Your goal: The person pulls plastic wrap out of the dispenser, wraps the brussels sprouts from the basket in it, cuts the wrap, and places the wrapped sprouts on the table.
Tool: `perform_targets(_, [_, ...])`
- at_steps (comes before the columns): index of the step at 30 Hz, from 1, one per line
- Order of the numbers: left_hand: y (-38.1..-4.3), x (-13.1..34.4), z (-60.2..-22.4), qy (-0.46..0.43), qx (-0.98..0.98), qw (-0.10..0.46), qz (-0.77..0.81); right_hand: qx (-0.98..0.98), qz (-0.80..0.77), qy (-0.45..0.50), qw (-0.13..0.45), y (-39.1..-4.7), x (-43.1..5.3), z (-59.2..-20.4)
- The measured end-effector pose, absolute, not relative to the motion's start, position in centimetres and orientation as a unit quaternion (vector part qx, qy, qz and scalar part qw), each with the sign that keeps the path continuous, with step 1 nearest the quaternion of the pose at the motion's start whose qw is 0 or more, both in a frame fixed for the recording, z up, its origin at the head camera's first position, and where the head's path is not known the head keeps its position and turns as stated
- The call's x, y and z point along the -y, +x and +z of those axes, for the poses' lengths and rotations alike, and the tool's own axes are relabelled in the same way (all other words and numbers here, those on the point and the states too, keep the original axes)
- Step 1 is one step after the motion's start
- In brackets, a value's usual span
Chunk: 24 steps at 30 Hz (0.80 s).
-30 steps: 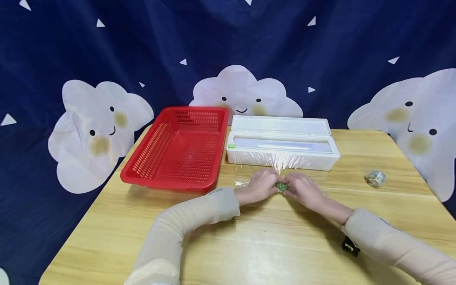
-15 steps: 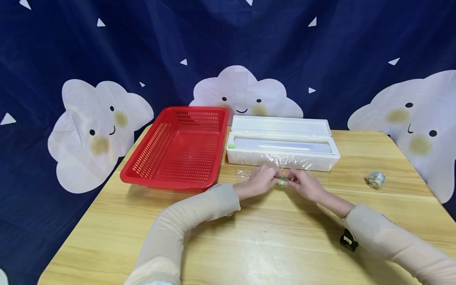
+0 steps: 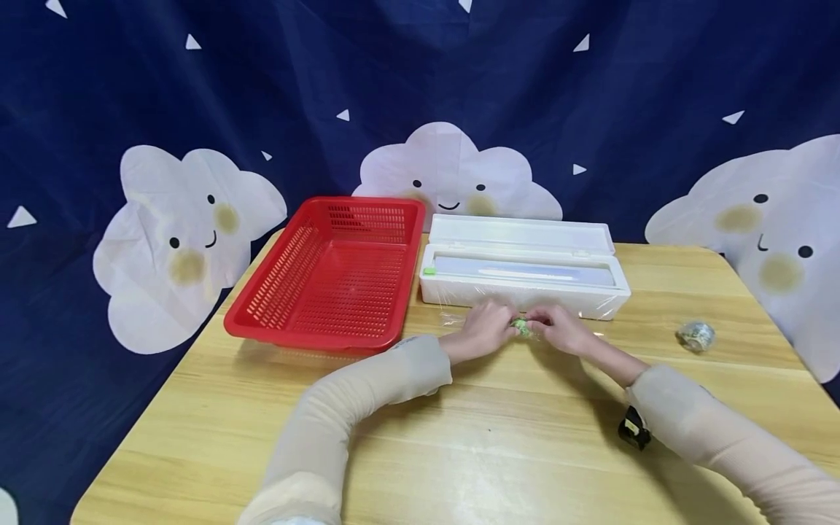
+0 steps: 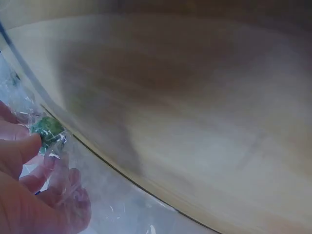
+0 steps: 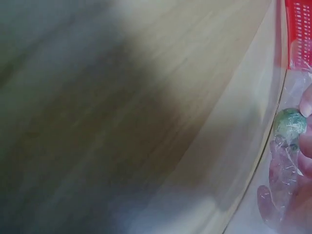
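Note:
In the head view a small green lump (image 3: 521, 326) sits between my two hands, in front of the white box. Clear cling film (image 5: 284, 168) covers it and hangs in wrinkles around it in the right wrist view. My left hand (image 3: 487, 329) pinches it from the left, and thumb and fingers show close at the lump in the left wrist view. From the other side my right hand (image 3: 562, 328) pinches the film-covered lump with curled fingers. Both hands hide part of it, and what kind of thing it is cannot be told.
The long white cling film dispenser (image 3: 525, 295) stands behind the hands with its lid raised and film draped over its front. At left is a red perforated basket (image 3: 321, 337). A shiny film-wrapped lump (image 3: 695, 336) lies on the wooden table (image 3: 459, 452) at right.
The film that was pulled into taut, bright creases toward the dispenser now lies slacker. Both hands have moved slightly farther from me with the green lump, which has turned between the fingers.

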<state>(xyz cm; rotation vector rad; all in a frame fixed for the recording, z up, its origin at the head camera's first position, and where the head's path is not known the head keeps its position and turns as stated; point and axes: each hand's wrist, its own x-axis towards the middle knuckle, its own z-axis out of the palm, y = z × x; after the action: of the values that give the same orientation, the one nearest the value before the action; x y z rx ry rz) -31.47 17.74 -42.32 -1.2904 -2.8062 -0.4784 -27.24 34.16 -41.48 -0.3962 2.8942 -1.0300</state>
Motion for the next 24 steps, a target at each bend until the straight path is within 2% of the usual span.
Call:
perform_targets(4, [-31.6,-18.1,-42.6,-0.402,0.906,0.02,-0.127,-0.946,-0.299,-0.124,-0.002,-27.3,-34.1,-42.0])
perform_targets(11, [-31.6,-18.6,-42.8,-0.39,0.916,0.027,-0.092,-0.966,-0.207,-0.134,-0.082,-27.1,-33.6,-42.7])
perform_targets(24, [-31.9,-18.6,-42.8,-0.395,0.914,0.037,-0.082,-0.967,-0.179,-0.155,-0.096,-27.1,-34.2,-42.6])
